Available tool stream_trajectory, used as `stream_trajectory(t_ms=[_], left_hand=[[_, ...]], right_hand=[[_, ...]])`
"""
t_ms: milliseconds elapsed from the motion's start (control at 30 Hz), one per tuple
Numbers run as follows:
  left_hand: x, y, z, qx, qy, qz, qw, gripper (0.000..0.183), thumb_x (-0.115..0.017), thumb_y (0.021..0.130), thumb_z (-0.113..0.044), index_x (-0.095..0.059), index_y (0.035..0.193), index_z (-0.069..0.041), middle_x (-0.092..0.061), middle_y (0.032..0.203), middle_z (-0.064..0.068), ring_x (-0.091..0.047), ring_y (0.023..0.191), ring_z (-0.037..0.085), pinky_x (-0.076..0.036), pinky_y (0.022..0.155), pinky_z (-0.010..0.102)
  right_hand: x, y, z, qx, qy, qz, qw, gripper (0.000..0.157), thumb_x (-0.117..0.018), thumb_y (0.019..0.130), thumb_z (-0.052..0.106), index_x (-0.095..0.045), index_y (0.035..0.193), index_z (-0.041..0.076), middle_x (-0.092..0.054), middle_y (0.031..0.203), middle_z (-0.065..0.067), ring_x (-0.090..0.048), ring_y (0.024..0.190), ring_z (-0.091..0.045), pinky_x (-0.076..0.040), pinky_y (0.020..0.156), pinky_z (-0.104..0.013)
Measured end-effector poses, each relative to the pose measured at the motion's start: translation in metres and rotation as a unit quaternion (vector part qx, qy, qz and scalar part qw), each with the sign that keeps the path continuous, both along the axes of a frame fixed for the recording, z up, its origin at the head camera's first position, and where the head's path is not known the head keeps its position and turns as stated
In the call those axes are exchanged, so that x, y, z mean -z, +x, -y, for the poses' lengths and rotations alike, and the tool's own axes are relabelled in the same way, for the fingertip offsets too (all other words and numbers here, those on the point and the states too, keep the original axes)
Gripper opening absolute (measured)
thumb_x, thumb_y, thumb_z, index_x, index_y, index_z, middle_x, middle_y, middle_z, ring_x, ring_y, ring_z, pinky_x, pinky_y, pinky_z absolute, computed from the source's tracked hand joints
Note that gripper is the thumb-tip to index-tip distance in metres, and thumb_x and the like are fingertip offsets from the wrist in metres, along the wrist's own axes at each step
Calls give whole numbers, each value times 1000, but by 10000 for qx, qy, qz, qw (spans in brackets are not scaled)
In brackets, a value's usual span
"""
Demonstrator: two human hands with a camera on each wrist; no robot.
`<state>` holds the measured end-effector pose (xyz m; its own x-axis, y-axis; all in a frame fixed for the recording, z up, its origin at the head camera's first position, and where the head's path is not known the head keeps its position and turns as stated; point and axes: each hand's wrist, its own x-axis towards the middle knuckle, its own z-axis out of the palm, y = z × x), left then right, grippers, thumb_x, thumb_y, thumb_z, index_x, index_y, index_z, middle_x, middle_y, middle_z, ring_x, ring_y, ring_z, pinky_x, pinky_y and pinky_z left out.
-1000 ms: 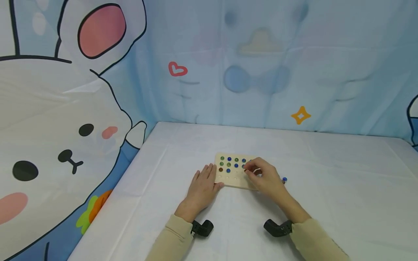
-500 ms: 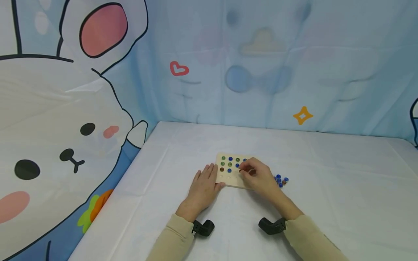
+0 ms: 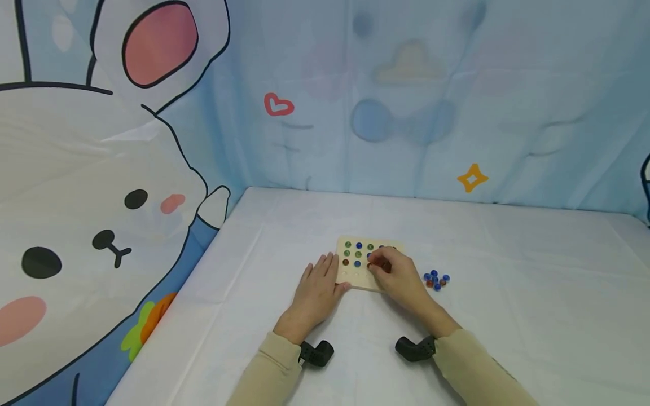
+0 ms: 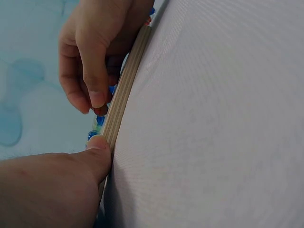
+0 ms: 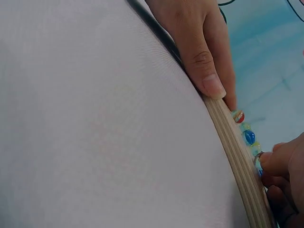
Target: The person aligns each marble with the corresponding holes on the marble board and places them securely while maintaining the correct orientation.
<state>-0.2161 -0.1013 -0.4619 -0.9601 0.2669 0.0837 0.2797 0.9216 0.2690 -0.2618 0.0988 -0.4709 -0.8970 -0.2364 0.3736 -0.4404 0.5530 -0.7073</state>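
Note:
A light wooden board point(image 3: 363, 283) lies on the white table, with green, blue and dark red marbles in rows of round hollows. Bare hollows show along its near row. My left hand point(image 3: 316, 294) rests at the board's left side, fingers straight and thumb at the near left corner. Over the third row, my right hand point(image 3: 400, 277) pinches a reddish-brown marble point(image 4: 100, 110) between thumb and fingertips, close over the board. The right hand hides part of the board's right side. In the right wrist view, a red marble point(image 5: 239, 117) sits near the left thumb.
Several loose blue and reddish marbles point(image 3: 437, 287) lie in a small cluster right of the board. A black wrist camera point(image 3: 317, 354) is strapped to the left wrist, another point(image 3: 415, 349) to the right. A printed blue curtain point(image 3: 315, 152) hangs behind the table.
My right hand has moved left across the board with the marble, to the third row's third hollow. The loose cluster has come into fuller view. My left hand has stayed in place.

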Motion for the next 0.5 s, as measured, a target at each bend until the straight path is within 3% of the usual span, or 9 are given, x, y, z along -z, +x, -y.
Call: stream_trajectory(t_ms=[500], left_hand=[[-1, 1, 0, 23, -63, -87, 9999, 68, -44, 104, -44, -28, 156, -2, -32, 161, 15, -30, 150, 30, -27, 122, 49]], right_hand=[[2, 1, 6, 215, 258, -180, 9993, 12, -70, 89, 0, -67, 100, 5, -66, 90, -6, -55, 77, -14, -49, 67, -23]])
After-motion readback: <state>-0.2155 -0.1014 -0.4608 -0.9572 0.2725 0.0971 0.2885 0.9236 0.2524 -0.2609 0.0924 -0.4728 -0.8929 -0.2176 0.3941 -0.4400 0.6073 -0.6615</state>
